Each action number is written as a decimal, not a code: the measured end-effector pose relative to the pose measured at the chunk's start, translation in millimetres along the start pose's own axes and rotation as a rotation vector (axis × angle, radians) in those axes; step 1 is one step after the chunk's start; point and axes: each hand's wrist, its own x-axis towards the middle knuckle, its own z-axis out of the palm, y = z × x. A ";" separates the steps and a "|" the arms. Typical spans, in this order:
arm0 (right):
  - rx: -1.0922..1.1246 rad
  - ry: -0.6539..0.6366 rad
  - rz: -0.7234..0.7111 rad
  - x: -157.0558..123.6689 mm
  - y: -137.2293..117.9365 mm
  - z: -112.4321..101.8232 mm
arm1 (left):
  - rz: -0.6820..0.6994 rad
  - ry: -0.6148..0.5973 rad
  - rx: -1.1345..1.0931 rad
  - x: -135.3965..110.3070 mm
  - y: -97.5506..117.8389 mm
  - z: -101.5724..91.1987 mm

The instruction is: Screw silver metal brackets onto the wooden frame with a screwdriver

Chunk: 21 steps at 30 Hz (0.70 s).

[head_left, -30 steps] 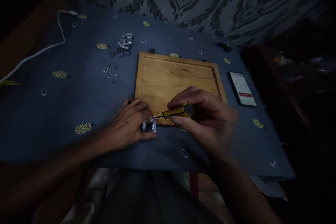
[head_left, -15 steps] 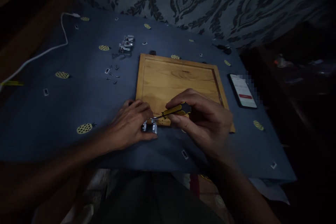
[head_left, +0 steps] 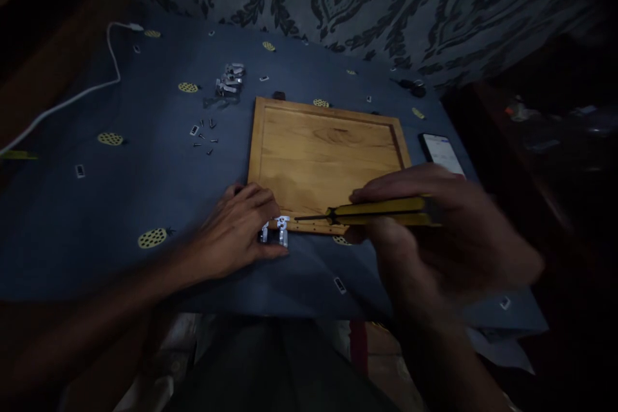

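Note:
A wooden cabinet door [head_left: 323, 148] with a raised frame lies on the blue cloth. At its near left corner, my left hand [head_left: 241, 225] is closed around a silver metal hinge [head_left: 282, 225], thumb in front and fingers over the edge. My right hand [head_left: 434, 238] grips a yellow and black screwdriver [head_left: 381, 211], shaft pointing left. Its tip is just right of the hinge and apart from it. Small dark holes show along the near edge of the door.
Several loose screws [head_left: 210, 123] lie left of the door, with more metal hinges [head_left: 230, 78] behind them. A phone [head_left: 441, 153] sits at the right, partly behind my right hand. A white cable [head_left: 82, 95] crosses the far left, and dark keys [head_left: 410, 86] rest near the wall.
My right hand has drawn the screwdriver back to the right and up, so its tip is off the hinge. My left hand stays in place on the hinge.

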 end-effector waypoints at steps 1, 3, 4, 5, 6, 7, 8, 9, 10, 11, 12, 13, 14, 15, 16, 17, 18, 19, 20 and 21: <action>-0.014 0.011 -0.032 -0.9 2.7 4.0 | 0.005 0.004 -0.001 0.0 -0.3 0.6; -0.024 0.017 -0.059 -1.9 7.1 11.2 | 0.009 0.010 -0.007 -0.1 -0.6 1.3; -0.012 0.011 -0.051 -1.8 8.4 13.5 | 0.008 0.012 -0.009 -0.3 -0.7 1.4; 0.002 0.018 -0.051 -1.4 9.1 14.9 | 0.006 0.014 -0.011 -0.5 -0.6 1.4; 0.012 0.038 -0.071 -0.7 9.2 15.3 | 0.006 0.015 -0.012 -0.7 -0.6 1.3; 0.015 0.061 -0.101 0.2 8.9 15.0 | 0.006 0.015 -0.014 -1.0 -0.6 1.2; 0.012 0.078 -0.124 1.2 8.5 14.4 | 0.007 0.016 -0.014 -1.2 -0.8 1.1; 0.004 0.086 -0.137 2.1 8.0 13.7 | 0.008 0.022 -0.014 -1.5 -0.9 1.1; -0.001 0.083 -0.137 2.8 7.7 13.3 | 0.012 0.029 -0.014 -1.7 -1.2 1.3; 0.002 0.065 -0.129 3.2 7.7 13.3 | 0.016 0.038 -0.014 -1.7 -1.4 1.6; 0.010 0.042 -0.113 3.3 8.0 13.7 | 0.021 0.047 -0.014 -1.7 -1.6 2.1; 0.015 0.025 -0.093 3.2 8.6 14.6 | 0.024 0.055 -0.013 -1.6 -1.7 2.6; 0.015 0.016 -0.080 2.8 9.2 15.7 | 0.025 0.061 -0.012 -1.5 -1.6 3.1; 0.010 0.015 -0.073 2.3 10.0 17.0 | 0.025 0.060 -0.010 -1.3 -1.4 3.5; -0.003 0.018 -0.067 1.6 10.7 18.2 | 0.022 0.057 -0.007 -1.1 -1.1 3.7; -0.018 0.022 -0.065 0.8 11.4 19.3 | 0.018 0.052 -0.006 -1.0 -0.8 3.9; -0.029 0.025 -0.061 0.0 12.1 20.1 | 0.015 0.046 -0.007 -0.9 -0.4 3.9; -0.034 0.026 -0.055 -0.9 12.9 20.8 | 0.012 0.042 -0.011 -0.9 -0.2 3.7; -0.037 0.026 -0.045 -1.7 13.7 21.4 | 0.011 0.039 -0.015 -0.8 0.1 3.4; -0.040 0.022 -0.028 -2.4 14.5 21.8 | 0.009 0.037 -0.020 -0.8 0.2 3.1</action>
